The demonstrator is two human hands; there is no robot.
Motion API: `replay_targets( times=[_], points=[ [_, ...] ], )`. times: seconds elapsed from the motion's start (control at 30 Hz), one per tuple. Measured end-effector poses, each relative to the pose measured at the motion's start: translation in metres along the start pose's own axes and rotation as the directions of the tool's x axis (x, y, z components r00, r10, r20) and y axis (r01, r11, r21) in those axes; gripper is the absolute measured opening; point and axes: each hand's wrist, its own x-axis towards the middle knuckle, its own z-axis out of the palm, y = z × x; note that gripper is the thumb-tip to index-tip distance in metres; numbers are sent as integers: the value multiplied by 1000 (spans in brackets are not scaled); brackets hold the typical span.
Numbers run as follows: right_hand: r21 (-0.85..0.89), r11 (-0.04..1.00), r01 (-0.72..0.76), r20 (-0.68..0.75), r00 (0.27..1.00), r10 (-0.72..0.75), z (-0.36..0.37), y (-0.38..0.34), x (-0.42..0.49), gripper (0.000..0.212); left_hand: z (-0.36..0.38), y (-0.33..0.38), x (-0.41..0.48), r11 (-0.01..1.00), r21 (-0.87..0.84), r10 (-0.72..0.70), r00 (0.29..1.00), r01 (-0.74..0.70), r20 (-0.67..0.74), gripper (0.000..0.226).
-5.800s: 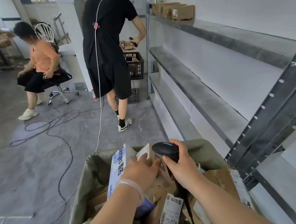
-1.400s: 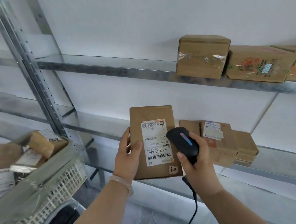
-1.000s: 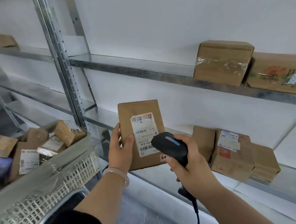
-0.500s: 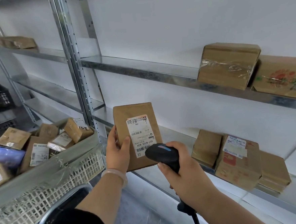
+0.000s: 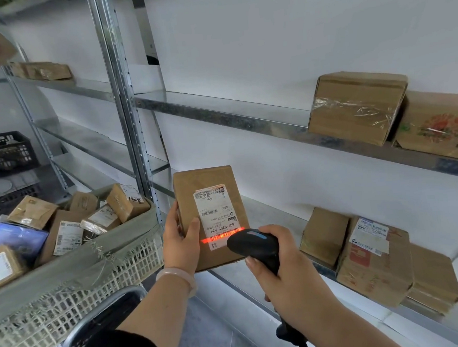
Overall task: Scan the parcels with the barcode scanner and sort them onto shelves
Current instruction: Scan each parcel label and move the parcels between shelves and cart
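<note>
A flat, brown cardboard parcel (image 5: 209,182), white-labelled, stood at centre frame, the left hand (image 5: 180,244) clasping its edge with curled fingers; the right hand (image 5: 289,280) wrapped round the smooth black scanner (image 5: 250,246).

One scanner (image 5: 251,244); one held parcel (image 5: 206,181); one white basket (image 5: 69,306)

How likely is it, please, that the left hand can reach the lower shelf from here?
Probably yes: the left hand holds the parcel right in front of the lower shelf, bare shelf lies behind it, and the stacked boxes sit well to the right.
</note>
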Motion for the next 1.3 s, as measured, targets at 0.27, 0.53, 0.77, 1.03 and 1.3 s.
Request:
replay_targets(
  times=[0.27, 0.53, 0.77, 1.03, 1.3],
  points=[
    [4, 997, 79, -15, 997, -79, 5, 12, 17, 46, -12, -1, 0, 999, -37, -31, 998, 29, -60, 55],
    [52, 985, 165, -24, 986, -164, 54, 8, 62, 51, -75, -2, 4, 989, -114, -120, 974, 99, -194, 54],
    [192, 965, 176, 110, 974, -199, 140, -21, 98, 50, -155, -18, 35, 981, -132, -174, 940, 140, -293, 53],
    [230, 961, 151, 153, 970, -190, 253, -71, 141, 53, -251, -39, 97, 971, -123, -234, 933, 207, -274, 54],
    [247, 967, 61, 115, 989, -91, 331, -117, 190, 50, -318, -57, 170, 952, -58, -303, 950, 300, -69, 97]
  ],
)
